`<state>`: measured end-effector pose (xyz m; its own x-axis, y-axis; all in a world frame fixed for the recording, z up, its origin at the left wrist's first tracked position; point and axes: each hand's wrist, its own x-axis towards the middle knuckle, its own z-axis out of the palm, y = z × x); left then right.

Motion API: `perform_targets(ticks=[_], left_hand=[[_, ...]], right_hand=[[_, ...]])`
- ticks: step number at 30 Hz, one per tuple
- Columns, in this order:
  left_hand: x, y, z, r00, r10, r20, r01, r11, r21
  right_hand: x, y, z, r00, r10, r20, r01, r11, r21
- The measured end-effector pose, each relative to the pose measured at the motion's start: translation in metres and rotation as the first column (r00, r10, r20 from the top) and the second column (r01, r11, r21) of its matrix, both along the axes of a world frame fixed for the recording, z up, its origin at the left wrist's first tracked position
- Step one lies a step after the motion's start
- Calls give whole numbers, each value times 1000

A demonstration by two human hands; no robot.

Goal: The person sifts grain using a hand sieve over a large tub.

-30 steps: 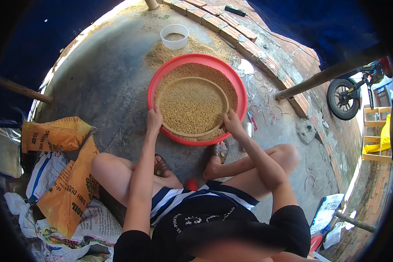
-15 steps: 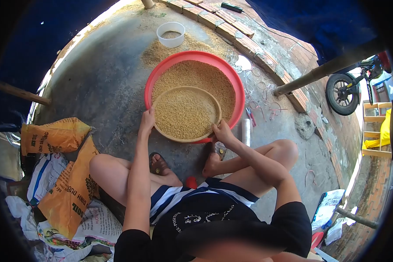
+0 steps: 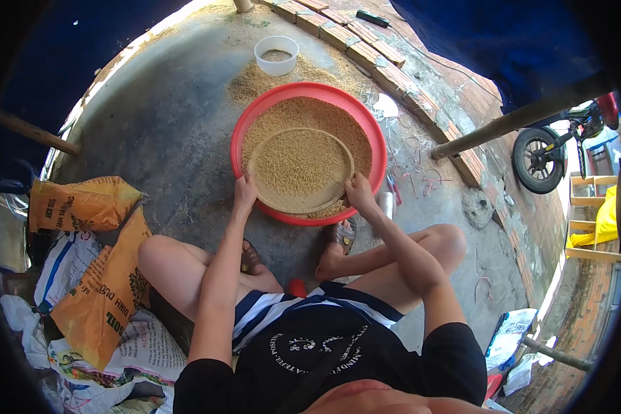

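Observation:
A round shallow sieve [image 3: 301, 209] with a tan rim holds a layer of yellowish grain [image 3: 300, 162]. It sits over a wide red basin [image 3: 240, 131], whose inside is spread with more of the same grain. My left hand [image 3: 245, 191] is closed on the sieve's left rim. My right hand [image 3: 359, 192] grips the rim on the right side. Bare mesh shows along the sieve's near edge, with the grain gathered toward its middle and far side. Whether the sieve's underside touches the grain below is hidden.
A white tub [image 3: 277, 56] stands beyond the basin amid spilled grain [image 3: 248, 84]. Orange and white sacks [image 3: 103, 290] lie at left. Pliers [image 3: 392, 185], a clear roll [image 3: 387, 204] and loose strings lie at right. A brick row [image 3: 386, 72] and a pole [image 3: 510, 123] edge the floor.
The sieve has moved away from me and slightly right, with both hands still on its rim. The grain in it has shifted off the near edge, baring mesh there.

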<state>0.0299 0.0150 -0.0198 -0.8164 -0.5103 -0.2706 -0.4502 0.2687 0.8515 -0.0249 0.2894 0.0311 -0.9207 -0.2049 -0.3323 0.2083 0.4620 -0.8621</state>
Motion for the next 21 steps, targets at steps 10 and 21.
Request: perform_targets(ticks=[10,21], left_hand=[[-9,1,123,760,147,-633,-90,988,122],[-14,-19,14,992,59,-111,-75,987,-145]], right_hand=[[-11,-10,61,911,-36,-412,-46,981,-189],[-24,-9,4,1000,-1,6,1,1000,9]])
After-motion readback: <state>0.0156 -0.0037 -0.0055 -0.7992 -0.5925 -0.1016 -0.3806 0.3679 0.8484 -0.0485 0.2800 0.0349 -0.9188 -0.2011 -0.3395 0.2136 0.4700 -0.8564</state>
